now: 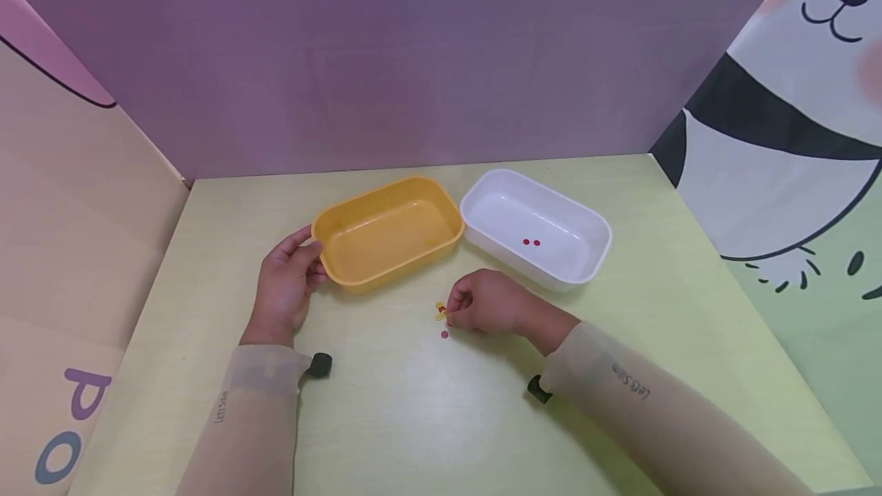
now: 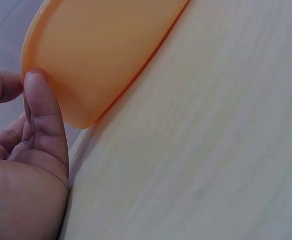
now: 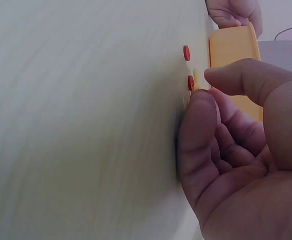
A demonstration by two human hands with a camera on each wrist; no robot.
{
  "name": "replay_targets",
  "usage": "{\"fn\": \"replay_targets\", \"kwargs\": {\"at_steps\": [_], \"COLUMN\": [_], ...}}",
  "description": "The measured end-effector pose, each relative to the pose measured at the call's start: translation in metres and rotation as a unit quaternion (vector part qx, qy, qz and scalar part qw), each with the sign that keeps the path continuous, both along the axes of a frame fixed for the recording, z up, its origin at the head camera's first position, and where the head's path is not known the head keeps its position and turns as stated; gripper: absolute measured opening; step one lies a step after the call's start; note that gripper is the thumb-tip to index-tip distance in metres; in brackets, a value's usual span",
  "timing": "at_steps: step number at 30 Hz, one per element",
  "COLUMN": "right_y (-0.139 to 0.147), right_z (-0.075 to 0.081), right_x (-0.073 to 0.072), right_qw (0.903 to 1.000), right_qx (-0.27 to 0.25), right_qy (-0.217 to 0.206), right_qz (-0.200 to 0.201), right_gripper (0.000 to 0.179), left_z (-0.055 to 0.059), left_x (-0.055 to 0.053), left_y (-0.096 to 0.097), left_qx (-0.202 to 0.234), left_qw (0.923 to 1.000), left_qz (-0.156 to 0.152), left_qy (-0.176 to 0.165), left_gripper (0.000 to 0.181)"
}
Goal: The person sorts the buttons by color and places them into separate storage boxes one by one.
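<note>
My left hand (image 1: 282, 289) holds the left end of an orange-yellow plastic tray (image 1: 379, 270), thumb on the near side of its rim and fingers behind. My right hand (image 1: 492, 302) is low over the table at a small cluster of yellow buttons (image 1: 438, 318) and red ones. In the right wrist view, two red buttons (image 3: 187, 53) stand out beside the fingertips. A gap shows between right thumb and index finger; a yellow piece lies at the index fingertip, and I see nothing gripped. One red button (image 1: 444, 334) lies slightly nearer than the cluster.
A white tray (image 1: 586, 274) stands right of the yellow one, their ends nearly touching, with two red buttons (image 1: 537, 243) inside. Small yellow buttons (image 1: 430, 243) lie in the yellow tray's right end. A purple wall (image 1: 413, 60) borders the table's back edge.
</note>
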State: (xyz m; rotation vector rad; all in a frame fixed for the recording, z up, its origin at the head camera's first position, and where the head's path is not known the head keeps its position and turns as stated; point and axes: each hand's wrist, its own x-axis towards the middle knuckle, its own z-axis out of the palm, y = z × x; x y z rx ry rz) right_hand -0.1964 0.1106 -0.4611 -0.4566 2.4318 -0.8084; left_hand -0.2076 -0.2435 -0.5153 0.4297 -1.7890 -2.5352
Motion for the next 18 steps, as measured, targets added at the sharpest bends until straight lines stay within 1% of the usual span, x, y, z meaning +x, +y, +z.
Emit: {"fn": "replay_targets", "kwargs": {"at_steps": [5,7,12,18], "right_y": [0.000,0.000,0.000,0.000], "right_z": [-0.005,-0.007,-0.011,-0.009], "right_x": [0.005,0.007,0.011,0.014], "right_qw": [0.9983,0.9974,0.9949,0.9923], "right_qx": [0.009,0.010,0.013,0.012], "right_qy": [0.055,0.070,0.098,0.118], "right_qz": [0.014,0.017,0.021,0.035], "right_gripper": [0.013,0.015,0.017,0.019], "left_z": [0.002,0.002,0.003,0.005], "left_x": [0.000,0.001,0.003,0.003], "left_y": [0.001,0.001,0.002,0.003], "left_qx": [0.004,0.004,0.004,0.007], "left_qw": [1.0000,1.0000,1.0000,1.0000], "left_qz": [0.000,0.000,-0.002,-0.001], "left_qy": [0.001,0.001,-0.005,-0.002], "left_gripper": [0.043,0.043,0.043,0.042]}}
